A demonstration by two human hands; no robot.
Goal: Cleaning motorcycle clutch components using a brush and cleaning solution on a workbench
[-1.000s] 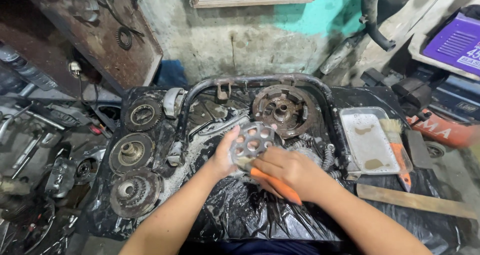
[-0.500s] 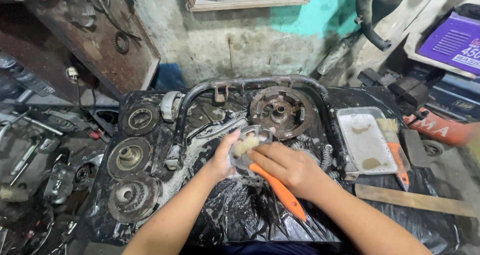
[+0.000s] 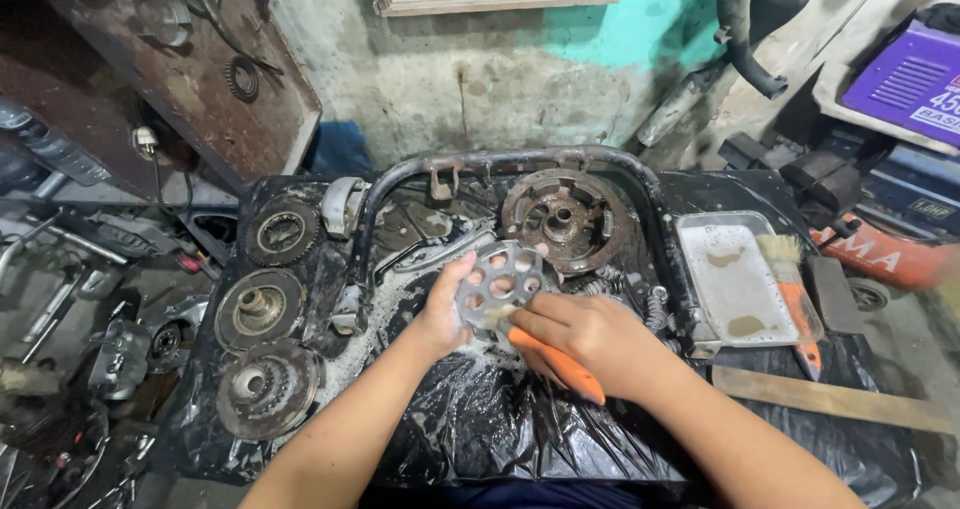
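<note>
Since half a second ago, the perforated metal disc (image 3: 500,284) faces the camera again, its round holes showing, after being turned edge-on in the left hand (image 3: 445,314). Left fingers (image 3: 462,269) are clamped on the disc's 9 o'clock rim, holding it above the bench (image 3: 480,439), which is draped in wet black plastic sheeting (image 3: 520,434) streaked with suds. Right hand (image 3: 585,334) has its fingers closed around an orange-handled brush (image 3: 550,359), bristles touching the disc's lower face.

A bent steel tube frame (image 3: 500,161) arches across the bench at 12 o'clock. Inside it, at 1 o'clock from the disc, lies one rusty clutch hub (image 3: 565,217). Three round toothed clutch parts (image 3: 262,304) sit in a column at 9 o'clock. At 3 o'clock one white tray (image 3: 735,279) holds murky liquid, with a second orange-handled brush (image 3: 795,289) lying along its far edge. One wooden strip (image 3: 830,399) lies at 4 o'clock. Behind rises a stained concrete wall (image 3: 470,79) with a turquoise patch.
</note>
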